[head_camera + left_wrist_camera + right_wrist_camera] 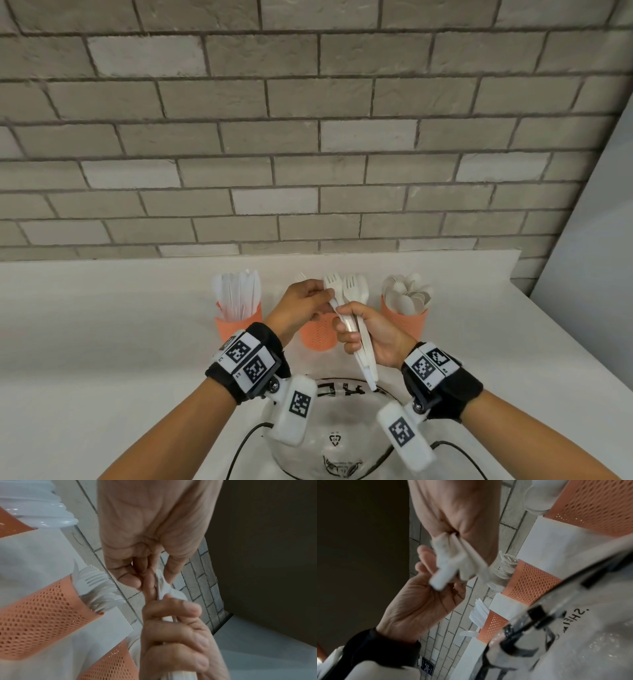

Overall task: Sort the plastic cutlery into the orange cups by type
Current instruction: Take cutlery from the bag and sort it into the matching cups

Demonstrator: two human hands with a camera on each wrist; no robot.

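Observation:
Three orange mesh cups stand in a row by the wall: the left cup (pixel 238 320) holds knives, the middle cup (pixel 318 335) forks, the right cup (pixel 406 322) spoons. My right hand (pixel 349 329) grips a bundle of white plastic cutlery (pixel 364 346) in front of the middle cup, with two fork heads (pixel 354 289) sticking up. My left hand (pixel 325 294) pinches one white piece at the top of that bundle; I cannot tell its type. The left wrist view shows the pinched piece (pixel 160 584). The handle ends (pixel 447 566) fan out below my right palm.
A clear plastic bag (pixel 335 431) with black lettering lies on the white counter (pixel 102 342) just under my wrists. A grey brick wall (pixel 308 137) rises right behind the cups. A pale panel (pixel 599 257) closes off the right side.

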